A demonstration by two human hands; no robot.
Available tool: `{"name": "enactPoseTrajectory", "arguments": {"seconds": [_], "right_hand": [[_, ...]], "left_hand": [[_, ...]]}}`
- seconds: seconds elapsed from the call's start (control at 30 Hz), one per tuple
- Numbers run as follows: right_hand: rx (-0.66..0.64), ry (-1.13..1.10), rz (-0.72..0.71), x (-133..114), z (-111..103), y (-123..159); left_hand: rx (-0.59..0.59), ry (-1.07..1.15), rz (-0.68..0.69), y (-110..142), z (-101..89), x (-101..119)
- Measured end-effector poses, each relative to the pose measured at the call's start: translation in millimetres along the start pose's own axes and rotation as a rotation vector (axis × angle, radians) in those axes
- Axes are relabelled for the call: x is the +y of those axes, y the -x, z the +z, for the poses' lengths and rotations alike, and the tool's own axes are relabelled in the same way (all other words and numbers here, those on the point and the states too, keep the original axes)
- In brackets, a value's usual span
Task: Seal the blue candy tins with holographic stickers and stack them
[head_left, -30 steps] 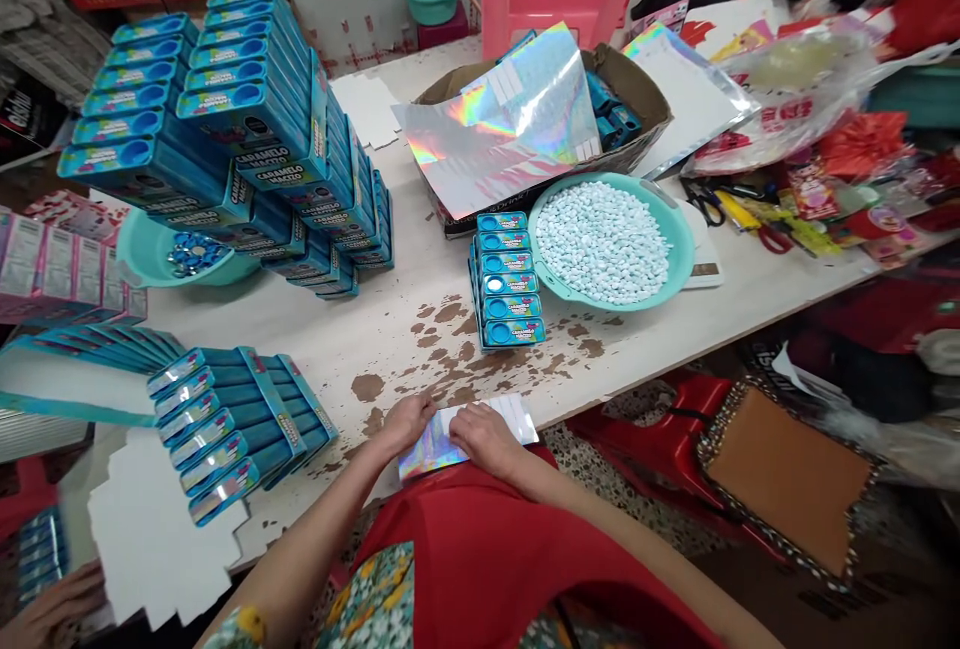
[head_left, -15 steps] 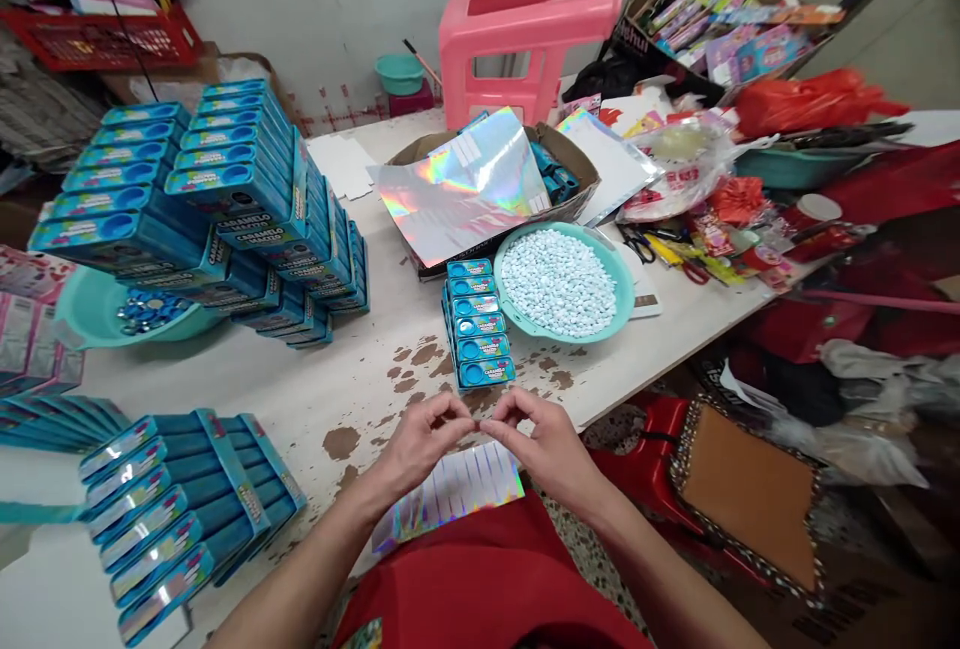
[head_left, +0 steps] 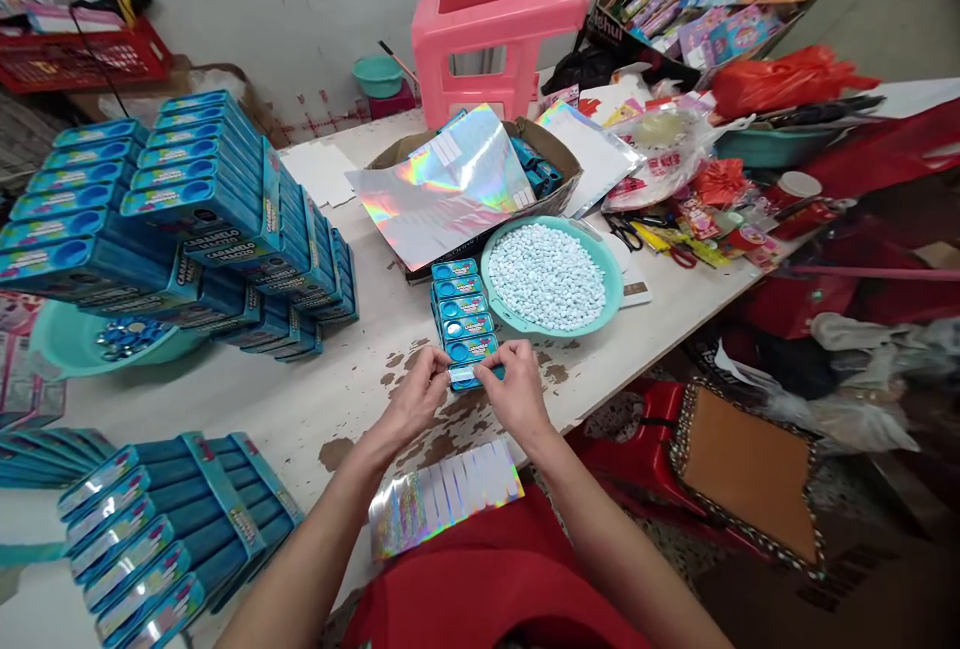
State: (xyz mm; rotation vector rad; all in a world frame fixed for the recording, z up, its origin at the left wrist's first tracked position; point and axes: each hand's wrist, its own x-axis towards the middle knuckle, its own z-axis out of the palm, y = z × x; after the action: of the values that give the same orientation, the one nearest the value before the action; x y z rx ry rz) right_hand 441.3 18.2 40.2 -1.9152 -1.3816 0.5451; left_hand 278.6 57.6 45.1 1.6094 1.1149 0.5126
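Observation:
A short whitish sticker strip (head_left: 462, 374) is stretched between both hands, over the nearest blue tin (head_left: 466, 387) of a small row. My left hand (head_left: 414, 399) pinches its left end between thumb and fingers. The right end is pinched by my right hand (head_left: 517, 391). More blue tins (head_left: 465, 307) with printed lids run away from me behind it. On the table edge in front of my body lies a shiny sticker sheet (head_left: 480, 479) cut into strips. Just right of the tins stands a turquoise bowl (head_left: 616, 279) of pale blue candies (head_left: 547, 274).
Tall stacks of blue tins (head_left: 225, 219) fill the left side, with another group (head_left: 165, 519) nearer me. A carton (head_left: 562, 191) with holographic sheets (head_left: 442, 184) sits behind the row. Scissors (head_left: 624, 232) and bags lie to the right. A pink stool (head_left: 487, 39) stands at the back.
Both hands have moved forward from above the sticker sheet to the nearest tin. The strip between them now shows against the tin. The view has shifted slightly.

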Motion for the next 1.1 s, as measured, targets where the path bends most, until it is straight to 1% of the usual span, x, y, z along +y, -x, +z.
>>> {"name": "enactPoseTrajectory", "arguments": {"seconds": [0.07,0.1,0.17,0.23,0.3,0.37,0.4,0.43,0.47,0.5,0.53,0.6,0.63,0.7,0.73,0.77,0.8,0.87,0.9,0.93,0.97,1.0,1.03,1.1], "right_hand": [[0.029,-0.065,0.011,4,4,1],[0.052,-0.109,0.038,5,6,1],[0.075,-0.224,0.127,8,8,4],[0.054,-0.335,0.207,10,10,7],[0.04,-0.382,0.224,11,12,10],[0.065,-0.355,0.198,12,15,12],[0.085,-0.33,0.183,12,17,12],[0.101,-0.305,0.172,12,18,12],[0.112,-0.282,0.164,12,19,11],[0.119,-0.265,0.16,13,18,11],[0.125,-0.262,0.158,15,17,11],[0.16,-0.301,0.153,20,12,18],[0.205,-0.327,0.147,23,10,24],[0.313,-0.339,0.122,28,8,44],[0.325,-0.322,0.088,30,10,56],[0.267,-0.3,0.031,31,15,70],[0.135,-0.283,-0.045,31,23,82],[-0.251,-0.242,-0.205,30,45,104],[-0.444,-0.191,-0.272,30,57,112],[-0.599,-0.121,-0.319,30,70,117],[-0.706,-0.045,-0.345,30,82,120],[-0.772,0.019,-0.361,31,91,122],[-0.816,0.062,-0.373,33,98,123],[-0.862,0.089,-0.391,35,103,123]], "left_hand": [[0.008,-0.013,0.006,0,3.8,-4],[0.019,-0.015,-0.005,0,6.2,-8],[0.046,-0.027,-0.066,0,12.2,-16],[0.073,-0.058,-0.148,2,19.6,-26],[0.155,-0.098,-0.188,7,28.8,-35],[0.237,-0.145,-0.121,14,39.8,-39],[0.242,-0.178,-0.061,19,45.3,-39],[0.207,-0.221,-0.008,23,49.9,-39],[0.139,-0.276,0.016,28,52.7,-38],[0.062,-0.339,0.003,33,52.9,-39],[-0.004,-0.404,-0.046,37,50.0,-41],[-0.108,-0.498,-0.185,48,35.1,-52],[-0.161,-0.508,-0.252,54,24.5,-61],[-0.29,-0.449,-0.369,70,3.5,-84],[-0.353,-0.404,-0.426,80,-4.4,-97],[-0.396,-0.367,-0.483,88,-9.5,-109],[-0.413,-0.343,-0.533,96,-11.6,-121],[-0.373,-0.335,-0.572,107,-8.6,-139],[-0.338,-0.337,-0.565,110,-5.0,-146],[-0.31,-0.334,-0.547,111,-1.2,-151],[-0.29,-0.33,-0.528,111,2.2,-155],[-0.28,-0.325,-0.513,110,4.8,-157],[-0.277,-0.319,-0.51,110,6.6,-159],[-0.268,-0.303,-0.524,108,7.9,-162]]}}
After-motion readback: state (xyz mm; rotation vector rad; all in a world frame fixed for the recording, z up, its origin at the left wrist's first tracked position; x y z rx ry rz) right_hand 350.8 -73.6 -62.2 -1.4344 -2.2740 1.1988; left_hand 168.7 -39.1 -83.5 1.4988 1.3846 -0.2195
